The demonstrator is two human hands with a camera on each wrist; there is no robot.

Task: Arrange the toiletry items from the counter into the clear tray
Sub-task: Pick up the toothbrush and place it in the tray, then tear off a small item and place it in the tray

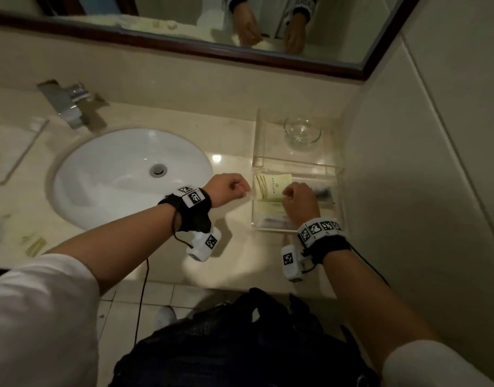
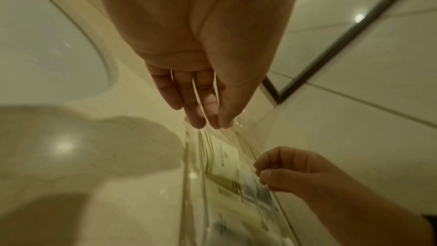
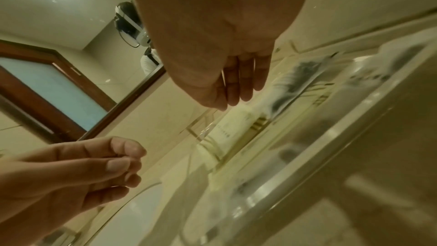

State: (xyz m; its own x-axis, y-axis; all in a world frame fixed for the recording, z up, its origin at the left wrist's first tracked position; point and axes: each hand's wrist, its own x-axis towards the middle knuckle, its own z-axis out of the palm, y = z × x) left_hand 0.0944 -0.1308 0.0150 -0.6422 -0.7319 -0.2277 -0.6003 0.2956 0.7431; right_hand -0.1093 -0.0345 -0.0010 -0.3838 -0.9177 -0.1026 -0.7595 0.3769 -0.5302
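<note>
The clear tray (image 1: 340, 174) stands on the counter right of the sink, against the side wall. Inside lie a cream packet with green stripes (image 1: 272, 187) and a clear packet holding something dark (image 1: 325, 194). My left hand (image 1: 241, 188) hovers just outside the tray's left wall, its fingers loosely curled and holding nothing (image 2: 208, 121). My right hand (image 1: 289, 195) hangs over the tray's middle, above the packets. Its fingers (image 3: 236, 93) are relaxed and point down at the cream packet (image 3: 227, 128). Nothing shows in either hand.
A glass bowl (image 1: 303, 131) sits in the tray's far section. The white sink (image 1: 123, 177) and faucet (image 1: 64, 103) lie to the left. A long wrapped item (image 1: 25, 149) and small packets (image 1: 36, 245) lie on the counter's left side. The mirror (image 1: 184, 23) runs along the back.
</note>
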